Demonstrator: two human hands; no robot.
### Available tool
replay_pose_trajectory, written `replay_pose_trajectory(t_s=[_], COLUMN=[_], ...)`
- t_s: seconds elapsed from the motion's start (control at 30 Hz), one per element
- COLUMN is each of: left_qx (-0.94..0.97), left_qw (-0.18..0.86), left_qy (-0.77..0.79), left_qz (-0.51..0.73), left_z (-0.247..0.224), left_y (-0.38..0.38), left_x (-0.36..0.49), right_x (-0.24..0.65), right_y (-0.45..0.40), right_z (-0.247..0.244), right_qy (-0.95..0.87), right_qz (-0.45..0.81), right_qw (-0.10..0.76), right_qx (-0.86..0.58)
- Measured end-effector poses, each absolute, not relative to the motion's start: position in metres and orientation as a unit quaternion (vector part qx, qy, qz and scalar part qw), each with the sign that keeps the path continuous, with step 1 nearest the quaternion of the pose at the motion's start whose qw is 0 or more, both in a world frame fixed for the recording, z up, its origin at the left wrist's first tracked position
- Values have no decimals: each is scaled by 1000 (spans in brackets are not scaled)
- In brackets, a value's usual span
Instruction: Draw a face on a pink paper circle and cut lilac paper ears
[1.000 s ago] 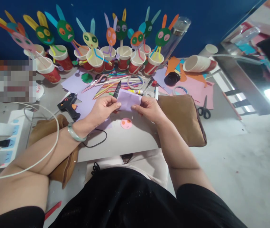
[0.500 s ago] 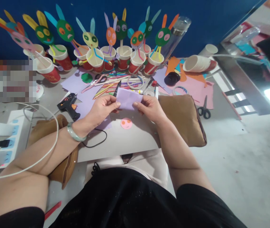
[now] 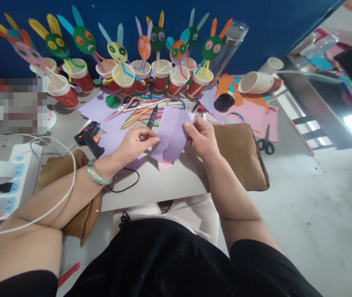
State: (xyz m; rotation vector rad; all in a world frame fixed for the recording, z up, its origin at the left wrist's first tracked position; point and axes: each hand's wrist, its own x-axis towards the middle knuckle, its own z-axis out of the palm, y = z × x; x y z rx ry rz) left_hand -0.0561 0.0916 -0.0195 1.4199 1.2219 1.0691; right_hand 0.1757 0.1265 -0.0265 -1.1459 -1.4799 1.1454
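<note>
A sheet of purple paper [image 3: 171, 138], creased down its middle and partly unfolded, hangs between my hands above the table. My left hand [image 3: 140, 142] pinches its left edge between thumb and fingertips. My right hand [image 3: 203, 136] grips the upper right corner, thumb in front. A black marker [image 3: 152, 117] sticks up beside my left fingers; whether they touch it I cannot tell. Below the sheet lies a pink paper disc [image 3: 165, 164], mostly covered by it.
Paper cups [image 3: 123, 78] with paper animal figures line the back. Coloured sticks [image 3: 139, 113] lie before them. A glue gun [image 3: 89, 138] is left of my left hand. On the right are a brown pouch [image 3: 239, 156] and scissors [image 3: 266, 142]. A white cable [image 3: 73, 165] crosses my left arm.
The purple paper was folded into a small rectangle and is now partly opened. My right hand has moved slightly right, my left a little lower. The pink disc is now mostly hidden.
</note>
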Motion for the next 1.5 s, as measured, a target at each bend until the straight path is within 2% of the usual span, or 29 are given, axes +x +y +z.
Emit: replay_pose_trajectory(t_s=[0.07, 0.23, 0.5, 0.67, 0.9, 1.03, 1.2, 1.5], left_qx=[585, 536, 504, 487, 489, 489, 448, 390], left_qw=[465, 555, 557, 590, 651, 633, 598, 582], left_qy=[494, 486, 507, 493, 456, 464, 502, 515], left_qz=[443, 410, 422, 415, 360, 380, 436, 495], left_z=[-18, -15, -15, -15, -22, -25, -23, -16], left_y=[92, 87, 85, 86, 85, 86, 89, 91], left_x=[-56, -52, -50, -50, -50, -50, -51, -48], right_x=[175, 174, 173, 173, 173, 171, 172, 173], right_y=[126, 124, 120, 120, 120, 120, 125, 128], right_z=[-27, -26, -24, -26, -27, -27, -33, -42], right_qy=[-599, -586, -644, -633, -644, -634, -616, -663], right_qz=[465, 499, 564, 559, 577, 561, 515, 493], right_qw=[455, 453, 331, 347, 324, 348, 418, 406], right_qx=[-466, -448, -396, -407, -385, -402, -424, -391])
